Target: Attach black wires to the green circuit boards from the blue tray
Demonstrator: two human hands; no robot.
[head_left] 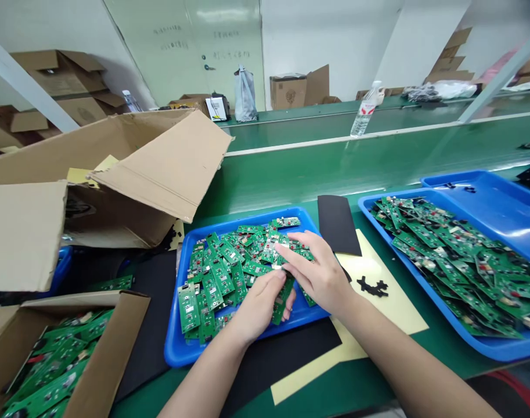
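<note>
A blue tray (177,342) in front of me holds several small green circuit boards (221,267). My left hand (258,305) is curled over the tray's near right part, its fingers closed round a green circuit board (280,305). My right hand (319,273) rests just right of it, fingers pinched together on the top end of the same board or one beside it; I cannot tell which. Both hands touch each other over the pile.
A second blue tray (486,345) of green boards sits at the right, another blue tray (495,197) behind it. Open cardboard boxes (160,162) stand at the left, one (112,342) holding boards. Yellow sheet (390,307) with small black pieces (372,286), a black sheet (336,223), a water bottle (366,110).
</note>
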